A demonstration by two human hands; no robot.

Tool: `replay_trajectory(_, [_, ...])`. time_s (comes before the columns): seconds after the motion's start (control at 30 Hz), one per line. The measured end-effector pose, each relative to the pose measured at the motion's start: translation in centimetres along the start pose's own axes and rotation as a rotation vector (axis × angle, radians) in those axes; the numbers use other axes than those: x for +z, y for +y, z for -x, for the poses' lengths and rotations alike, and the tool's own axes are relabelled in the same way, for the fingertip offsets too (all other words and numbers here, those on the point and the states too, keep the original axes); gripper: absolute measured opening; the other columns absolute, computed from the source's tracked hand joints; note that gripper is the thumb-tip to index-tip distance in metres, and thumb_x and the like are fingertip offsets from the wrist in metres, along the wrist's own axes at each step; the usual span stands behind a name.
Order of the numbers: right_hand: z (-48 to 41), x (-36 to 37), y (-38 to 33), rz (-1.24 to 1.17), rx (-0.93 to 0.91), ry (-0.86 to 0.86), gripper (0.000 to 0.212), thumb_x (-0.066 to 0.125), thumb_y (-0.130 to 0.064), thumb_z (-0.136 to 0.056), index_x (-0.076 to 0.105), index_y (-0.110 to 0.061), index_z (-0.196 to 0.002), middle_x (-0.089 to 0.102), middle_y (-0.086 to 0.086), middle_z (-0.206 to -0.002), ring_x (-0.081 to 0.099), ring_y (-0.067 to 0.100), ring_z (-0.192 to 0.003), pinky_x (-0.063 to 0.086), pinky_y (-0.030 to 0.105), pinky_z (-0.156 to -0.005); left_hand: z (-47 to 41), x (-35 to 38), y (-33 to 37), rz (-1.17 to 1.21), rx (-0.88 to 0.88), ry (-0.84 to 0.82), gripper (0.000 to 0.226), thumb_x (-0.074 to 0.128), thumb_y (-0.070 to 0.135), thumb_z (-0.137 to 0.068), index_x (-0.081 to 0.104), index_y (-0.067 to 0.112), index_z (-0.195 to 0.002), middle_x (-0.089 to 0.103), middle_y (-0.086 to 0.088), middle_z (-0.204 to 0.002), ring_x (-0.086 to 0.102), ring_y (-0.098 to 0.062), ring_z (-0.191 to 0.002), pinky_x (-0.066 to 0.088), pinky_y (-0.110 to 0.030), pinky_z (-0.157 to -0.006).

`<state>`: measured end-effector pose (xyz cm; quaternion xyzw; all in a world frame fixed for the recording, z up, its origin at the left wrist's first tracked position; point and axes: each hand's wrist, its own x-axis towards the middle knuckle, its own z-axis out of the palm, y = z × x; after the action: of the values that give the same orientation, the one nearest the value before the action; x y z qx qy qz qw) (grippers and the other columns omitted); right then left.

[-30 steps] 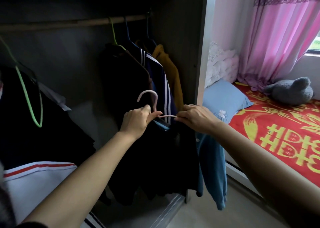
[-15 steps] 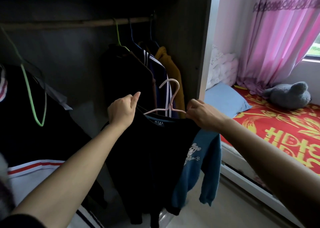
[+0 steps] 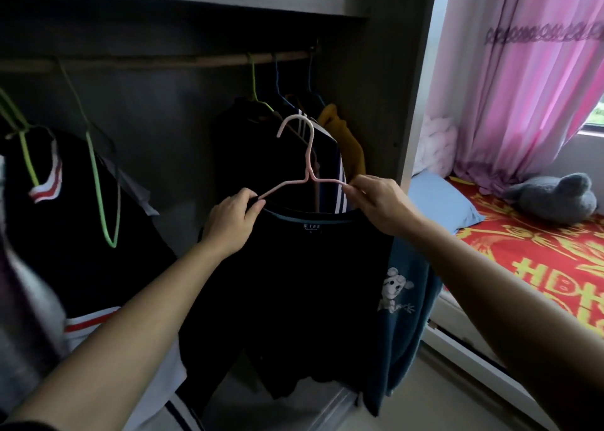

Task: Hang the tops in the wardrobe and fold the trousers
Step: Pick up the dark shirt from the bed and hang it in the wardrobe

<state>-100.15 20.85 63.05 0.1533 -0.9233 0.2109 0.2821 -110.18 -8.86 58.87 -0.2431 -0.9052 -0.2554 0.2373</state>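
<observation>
Left grip (image 3: 233, 221): fingers curled, pinching one arm of the pink hanger (image 3: 307, 169) | Right grip (image 3: 379, 203): pinching the other arm | Black top (image 3: 310, 283): on the hanger, held before the open wardrobe, hook below the rail (image 3: 163, 63), not on it.

A home bedroom: open wardrobe (image 3: 421, 71), bed (image 3: 539, 267), pink curtain (image 3: 523, 87), plush toy (image 3: 555, 198).

Your left hand (image 3: 233, 221) pinches one arm of the pink hanger (image 3: 307, 166), and your right hand (image 3: 379, 201) pinches the other. The black top (image 3: 310, 283) hangs from it. Its hook sits below the wardrobe rail (image 3: 183, 62), in front of the dark clothes (image 3: 248, 156) at the rail's right end.
</observation>
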Motion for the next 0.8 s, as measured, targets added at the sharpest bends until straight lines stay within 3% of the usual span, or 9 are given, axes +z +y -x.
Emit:
replay_trajectory(0.1, [-1.2,-0.1,-1.2,0.162,0.042,-0.018,0.035,0.039,-0.053,-0.103,0.057,-0.027,-0.087,0.06,-0.01,-0.073,0.058,0.013,-0.065,0.048,0.036,-0.056,0.2,-0.2,-1.1,0.106,-0.03,0.02,0.024,0.046,0.038,-0.101,0.058,0.018,-0.101,0.056,0.009,-0.077,0.059,-0.021,-0.079,0.04,-0.034,-0.062])
replay_trajectory(0.23, [-2.7,0.3,-3.3,0.284,0.049,0.037,0.036,0.034,-0.055,-0.103,0.058,-0.029,-0.095,0.061,-0.011,-0.076,0.061,0.015,-0.067,0.048,0.034,-0.053,-0.6,-0.5,-1.5,0.123,-0.1,0.027,0.026,0.045,0.031,-0.102,0.059,0.01,-0.104,0.062,-0.009,-0.096,0.059,-0.03,-0.091,0.048,-0.045,-0.079])
replay_trajectory(0.33, [-4.0,0.6,-4.8,0.291,0.072,0.053,0.034,0.036,-0.053,-0.103,0.059,-0.029,-0.1,0.065,-0.007,-0.082,0.063,0.019,-0.071,0.045,0.034,-0.055,-2.0,-1.0,-1.7,0.024,-0.145,0.05,0.031,0.041,0.033,-0.103,0.059,0.009,-0.111,0.058,-0.014,-0.106,0.056,-0.035,-0.098,0.046,-0.044,-0.082])
replay_trajectory(0.43, [-5.8,0.6,-6.4,0.285,0.09,0.061,0.028,0.036,-0.049,-0.104,0.057,-0.031,-0.112,0.063,-0.007,-0.088,0.063,0.022,-0.076,0.038,0.032,-0.058,-3.8,-1.7,-2.0,-0.094,-0.154,0.061,0.033,0.037,0.034,-0.104,0.057,0.009,-0.113,0.057,-0.014,-0.11,0.056,-0.035,-0.101,0.042,-0.041,-0.075])
replay_trajectory(0.6, [-10.4,0.5,-7.5,0.291,0.062,0.139,0.029,0.036,-0.046,-0.105,0.047,-0.035,-0.13,0.066,0.005,-0.096,0.063,0.032,-0.075,0.043,0.036,-0.06,-9.0,-3.8,-2.7,-0.263,-0.116,0.079,0.034,0.035,0.033,-0.104,0.057,0.008,-0.108,0.059,-0.015,-0.108,0.057,-0.036,-0.099,0.038,-0.04,-0.07])
replay_trajectory(0.7, [-14.3,1.0,-7.2,0.271,0.032,0.145,0.03,0.038,-0.038,-0.104,0.049,-0.037,-0.132,0.063,0.003,-0.101,0.054,0.025,-0.073,0.04,0.034,-0.059,-12.5,-5.9,-3.3,-0.49,-0.095,0.096,0.032,0.041,0.033,-0.102,0.06,0.01,-0.114,0.055,-0.016,-0.117,0.051,-0.034,-0.111,0.044,-0.045,-0.082])
replay_trajectory(0.8, [-18.7,1.7,-6.4,0.208,0.029,0.15,0.03,0.048,-0.029,-0.101,0.051,-0.039,-0.129,0.06,0.0,-0.1,0.054,0.024,-0.079,0.039,0.035,-0.063,-15.8,-8.0,-4.1,-0.662,-0.093,0.147,0.039,0.052,0.028,-0.094,0.052,0.011,-0.129,0.043,-0.021,-0.138,0.037,-0.037,-0.13,0.038,-0.051,-0.1])
